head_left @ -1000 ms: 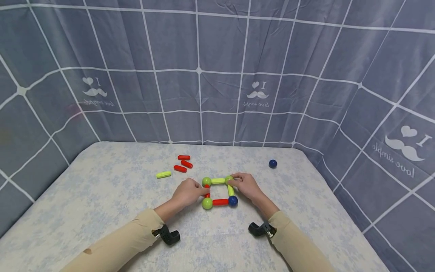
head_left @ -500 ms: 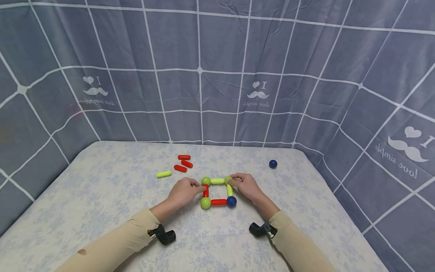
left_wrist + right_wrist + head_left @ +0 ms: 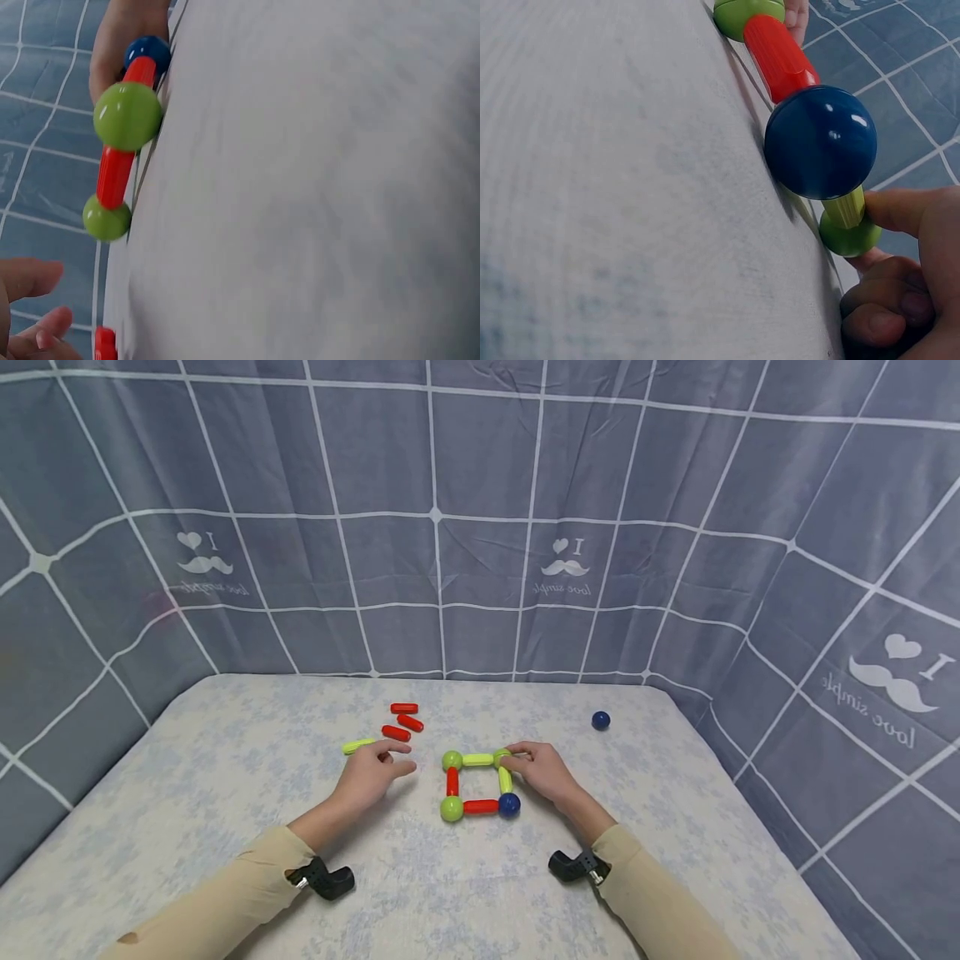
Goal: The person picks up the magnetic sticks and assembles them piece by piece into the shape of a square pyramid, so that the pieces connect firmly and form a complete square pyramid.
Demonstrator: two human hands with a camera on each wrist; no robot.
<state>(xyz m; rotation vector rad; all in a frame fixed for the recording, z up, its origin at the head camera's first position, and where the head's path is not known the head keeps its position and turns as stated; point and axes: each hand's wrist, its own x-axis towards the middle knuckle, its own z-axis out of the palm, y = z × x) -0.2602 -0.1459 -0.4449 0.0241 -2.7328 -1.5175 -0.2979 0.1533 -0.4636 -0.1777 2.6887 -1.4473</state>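
lying apart from the parted left fingers [image 3: 393, 746], the rod-and-ball square [image 3: 481, 807] is pinched at one green ball [image 3: 502, 757] by right fingers [image 3: 527, 747].

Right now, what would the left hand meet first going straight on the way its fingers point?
The left hand would probably meet the glossy green ball at the far left corner of the ball-and-rod square; the hand's height is hard to judge.

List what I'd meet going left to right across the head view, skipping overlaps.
Left hand → near-left green ball → near red stick → right hand → loose blue ball.
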